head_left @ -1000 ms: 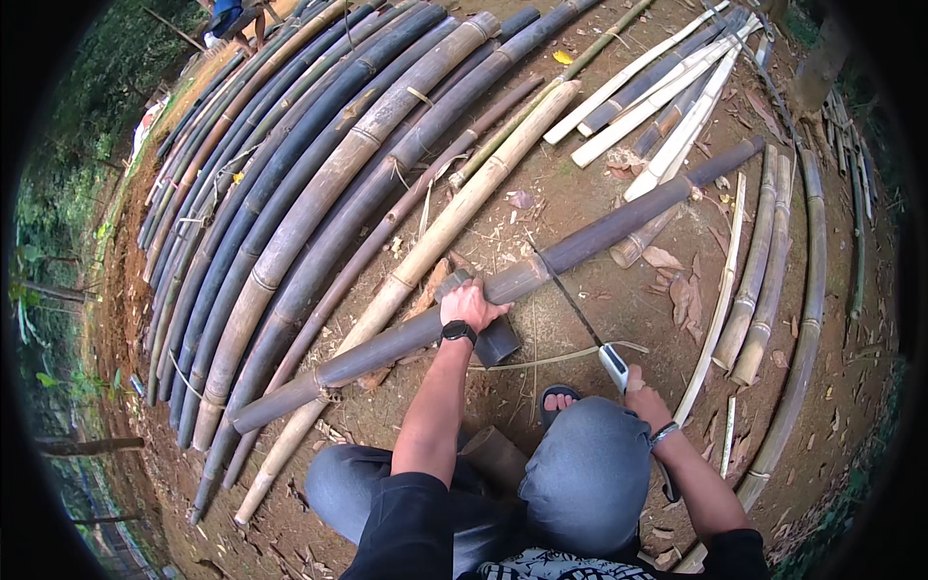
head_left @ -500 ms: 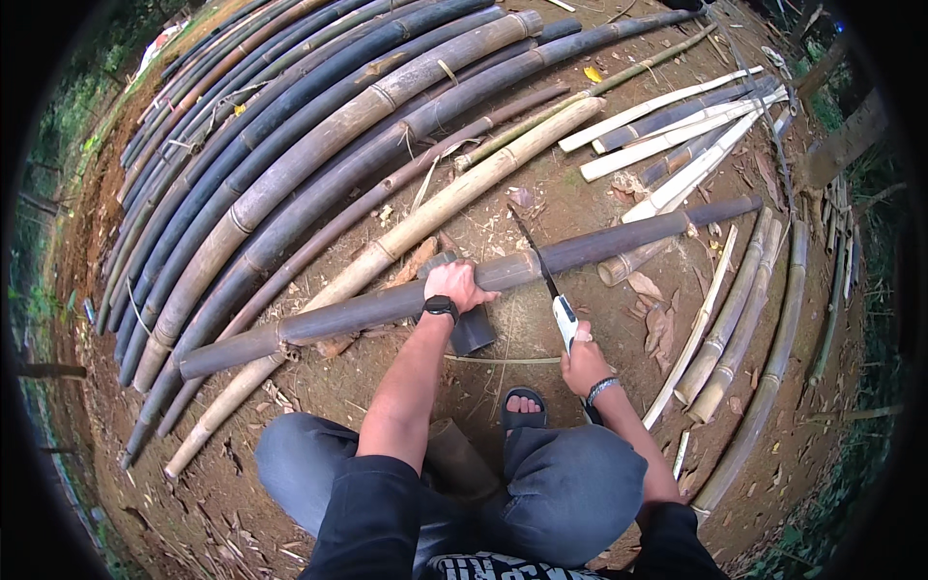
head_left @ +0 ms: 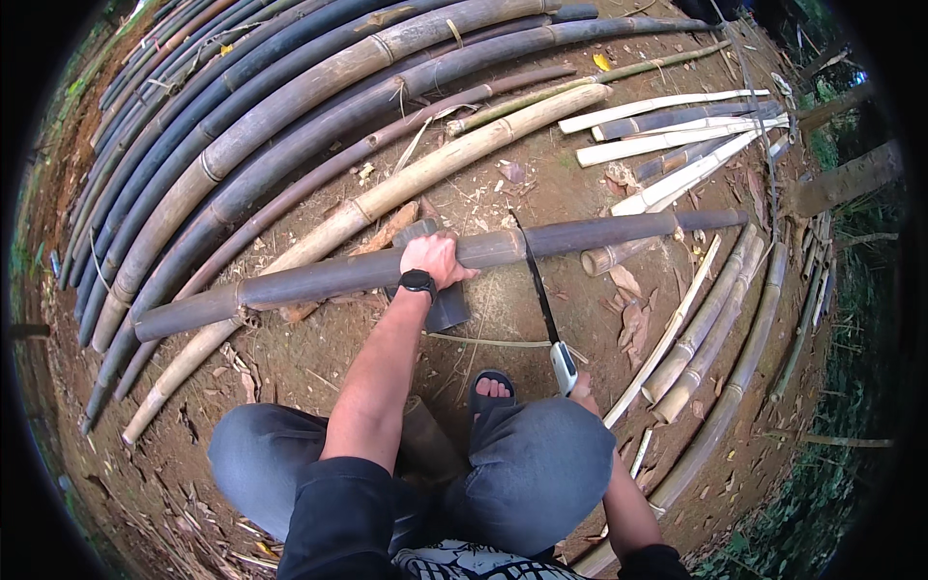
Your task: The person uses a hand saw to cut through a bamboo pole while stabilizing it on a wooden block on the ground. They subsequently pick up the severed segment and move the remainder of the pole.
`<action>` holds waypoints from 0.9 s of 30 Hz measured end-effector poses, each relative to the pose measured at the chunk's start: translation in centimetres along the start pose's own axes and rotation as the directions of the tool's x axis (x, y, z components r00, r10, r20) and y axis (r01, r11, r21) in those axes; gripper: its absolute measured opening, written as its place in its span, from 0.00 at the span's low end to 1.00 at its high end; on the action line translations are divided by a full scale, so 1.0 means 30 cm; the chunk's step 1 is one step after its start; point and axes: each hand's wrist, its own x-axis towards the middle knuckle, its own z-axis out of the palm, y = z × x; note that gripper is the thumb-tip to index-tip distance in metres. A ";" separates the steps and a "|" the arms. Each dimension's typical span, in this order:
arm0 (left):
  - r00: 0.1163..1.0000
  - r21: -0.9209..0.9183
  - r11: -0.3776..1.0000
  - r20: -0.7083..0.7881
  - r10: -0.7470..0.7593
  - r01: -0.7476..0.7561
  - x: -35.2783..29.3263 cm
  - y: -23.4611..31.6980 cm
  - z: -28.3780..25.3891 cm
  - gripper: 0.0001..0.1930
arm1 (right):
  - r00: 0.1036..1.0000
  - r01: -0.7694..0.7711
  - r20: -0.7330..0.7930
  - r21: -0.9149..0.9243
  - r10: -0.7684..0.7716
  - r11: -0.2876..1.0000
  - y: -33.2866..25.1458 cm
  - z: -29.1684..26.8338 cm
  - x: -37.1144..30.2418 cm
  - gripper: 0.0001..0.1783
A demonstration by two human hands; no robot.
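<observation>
A long dark bamboo pole (head_left: 338, 278) lies slantwise before me. My left hand (head_left: 435, 259) is wrapped over the top of it, pressing it against a dark bamboo piece (head_left: 448, 311) underneath. In my right hand (head_left: 583, 392) is a hand saw (head_left: 563, 367) with a white and black handle, and its thin dark blade crosses the pole right of my left hand. Only the blade's tip end meets the pole. My right knee partly hides the right hand. A shorter thick bamboo piece (head_left: 425, 440) stands between my legs.
Many bamboo poles (head_left: 290, 97) lie side by side at the far left, with a pale pole (head_left: 435, 179) nearest. Split pale strips (head_left: 667, 145) rest at the far right. More bamboo lengths (head_left: 710, 319) lie to the right, near a tree trunk (head_left: 841, 182). Dry leaves are scattered about.
The saw in my right hand has been drawn back toward me, so its blade now crosses the pole nearer its tip. My left hand still holds the pole; the whole view has shifted slightly.
</observation>
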 end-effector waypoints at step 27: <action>0.996 0.001 1.000 0.090 -0.005 0.005 -0.001 -0.036 -0.012 0.38 | 0.991 -0.073 0.107 -0.095 0.083 0.993 -0.041 -0.055 -0.026 0.33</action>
